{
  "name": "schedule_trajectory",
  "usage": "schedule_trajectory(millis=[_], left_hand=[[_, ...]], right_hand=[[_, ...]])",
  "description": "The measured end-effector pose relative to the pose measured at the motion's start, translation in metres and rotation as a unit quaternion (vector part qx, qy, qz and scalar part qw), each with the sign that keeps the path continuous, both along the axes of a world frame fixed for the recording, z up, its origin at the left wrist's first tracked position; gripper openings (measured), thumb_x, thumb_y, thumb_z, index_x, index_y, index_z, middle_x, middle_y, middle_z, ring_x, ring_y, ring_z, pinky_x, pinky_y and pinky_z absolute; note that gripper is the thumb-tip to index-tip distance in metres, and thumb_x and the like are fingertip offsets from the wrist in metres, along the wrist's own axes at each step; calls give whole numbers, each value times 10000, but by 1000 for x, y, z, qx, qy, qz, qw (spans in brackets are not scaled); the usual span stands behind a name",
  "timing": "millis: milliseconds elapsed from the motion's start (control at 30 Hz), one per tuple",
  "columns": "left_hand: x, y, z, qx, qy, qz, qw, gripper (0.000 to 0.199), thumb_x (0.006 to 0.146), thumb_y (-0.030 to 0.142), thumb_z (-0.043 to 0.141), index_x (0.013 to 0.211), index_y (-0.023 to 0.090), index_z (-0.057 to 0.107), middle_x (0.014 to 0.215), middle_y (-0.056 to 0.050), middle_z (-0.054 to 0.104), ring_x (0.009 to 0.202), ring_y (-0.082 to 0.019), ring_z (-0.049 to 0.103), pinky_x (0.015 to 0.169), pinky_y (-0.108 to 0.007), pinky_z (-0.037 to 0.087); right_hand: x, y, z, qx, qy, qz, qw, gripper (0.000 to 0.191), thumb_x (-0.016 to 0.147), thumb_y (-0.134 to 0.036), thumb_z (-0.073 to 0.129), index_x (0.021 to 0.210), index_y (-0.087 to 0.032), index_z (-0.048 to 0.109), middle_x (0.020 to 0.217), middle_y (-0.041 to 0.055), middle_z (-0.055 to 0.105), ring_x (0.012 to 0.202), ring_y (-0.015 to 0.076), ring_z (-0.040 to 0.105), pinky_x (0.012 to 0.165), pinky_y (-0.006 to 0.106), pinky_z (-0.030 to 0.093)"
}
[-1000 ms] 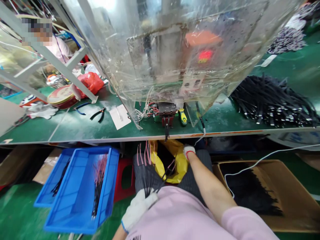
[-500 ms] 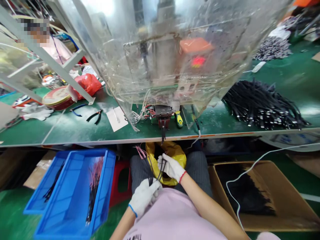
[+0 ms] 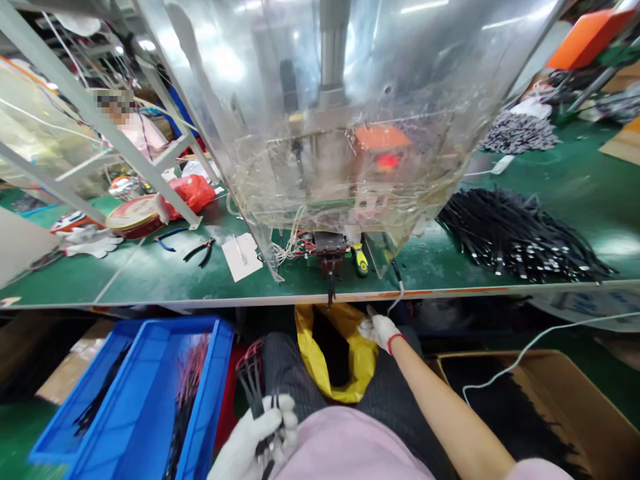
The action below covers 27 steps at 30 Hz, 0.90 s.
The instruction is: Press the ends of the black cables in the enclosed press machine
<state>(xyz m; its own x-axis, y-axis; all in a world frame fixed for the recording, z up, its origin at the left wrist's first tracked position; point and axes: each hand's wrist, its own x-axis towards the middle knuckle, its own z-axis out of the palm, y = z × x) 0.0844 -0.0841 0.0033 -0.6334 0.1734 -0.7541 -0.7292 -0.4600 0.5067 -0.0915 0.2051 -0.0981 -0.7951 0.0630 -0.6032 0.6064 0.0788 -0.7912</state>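
Observation:
In my white-gloved left hand (image 3: 265, 430), at the lower left of my lap, the fingers are closed round a bunch of black cables (image 3: 254, 390). Reddish thin wire ends stick out at its top. My right hand (image 3: 381, 331), gloved with a red cuff, is at the right rim of the yellow bag (image 3: 311, 353), its fingers closed on the edge, partly blurred. The bag stands open between my knees, its inside dark. Just above it, a black and red fixture (image 3: 330, 257) sits at the bench edge with short black leads hanging down.
Blue trays (image 3: 135, 400) with pink-ended cables stand at left. At right is a cardboard box (image 3: 595, 400) of black pieces, crossed by a white cable. On the bench (image 3: 165, 280) lie pliers (image 3: 200, 252), a screwdriver (image 3: 360, 259) and a black cable pile (image 3: 520, 233). A clear shield (image 3: 320, 153) hangs ahead.
My hands have moved apart: the left went down and left with the cables, the right went right to the bag's rim. The bag's mouth shows wider. The view has tilted up.

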Motion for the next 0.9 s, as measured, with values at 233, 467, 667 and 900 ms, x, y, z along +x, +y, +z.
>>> schedule_trajectory(millis=[233,467,667,900], left_hand=[[-102,60,21,51,190,60,979,675,679,411,757,1251,190,473,583,83,388,469,-63,392,386,-160,227],[-167,103,36,-189,275,-82,939,491,735,421,641,1143,154,585,480,70,474,405,-78,411,400,-177,318],[-142,102,51,-228,250,-129,932,273,715,423,644,713,150,637,435,41,459,389,-90,413,359,-189,334],[-103,85,36,-197,225,-197,934,269,732,410,622,767,147,664,514,24,503,435,-91,458,374,-173,371]], right_hand=[[-2,3,97,-47,73,146,986,335,783,-493,618,790,-158,612,616,18,638,451,94,537,419,191,389],[-43,-41,155,37,169,160,972,309,776,-485,624,715,-186,577,440,-65,486,351,47,357,346,174,242],[-26,-55,160,-58,153,131,978,366,726,-534,630,658,-184,550,366,-95,378,312,37,255,323,181,178],[20,-61,146,-104,87,145,980,386,726,-550,619,700,-165,605,388,-83,398,326,34,273,343,176,186]])
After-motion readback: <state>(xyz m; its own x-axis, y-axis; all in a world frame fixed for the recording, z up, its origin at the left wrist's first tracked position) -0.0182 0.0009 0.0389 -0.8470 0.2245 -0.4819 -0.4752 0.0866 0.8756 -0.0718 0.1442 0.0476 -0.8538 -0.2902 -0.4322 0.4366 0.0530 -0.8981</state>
